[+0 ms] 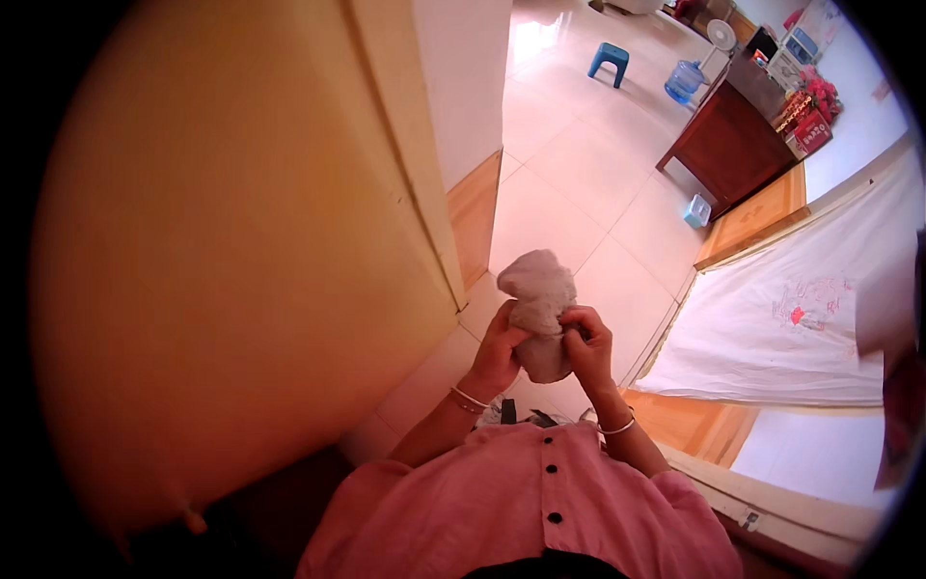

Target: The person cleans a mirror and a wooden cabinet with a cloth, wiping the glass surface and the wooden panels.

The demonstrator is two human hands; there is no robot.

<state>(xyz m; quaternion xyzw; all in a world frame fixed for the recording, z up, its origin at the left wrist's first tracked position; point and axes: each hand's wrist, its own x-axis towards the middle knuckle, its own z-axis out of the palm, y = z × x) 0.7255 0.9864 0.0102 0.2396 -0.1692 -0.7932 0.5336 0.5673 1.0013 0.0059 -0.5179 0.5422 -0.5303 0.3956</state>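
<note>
In front of my chest I hold a soft, fuzzy grey cloth bundle (pixel 541 280) with both hands. Its rounded upper part stands above my fingers, and a smoother rounded part hangs below them. What kind of article it is cannot be made out. My left hand (pixel 499 349) grips its left side, thumb laid across the front. On the right side, my right hand (pixel 588 345) pinches the fabric near the middle fold with bent fingers. Each wrist wears a thin light bracelet.
A yellowish door panel (pixel 241 270) fills the left. To the right, a white cloth curtain (pixel 772 309) hangs in a doorway. Farther off on the tiled floor (pixel 579 183) are a blue stool (pixel 609 64), a water jug (pixel 684 82) and a dark red cabinet (pixel 735 145).
</note>
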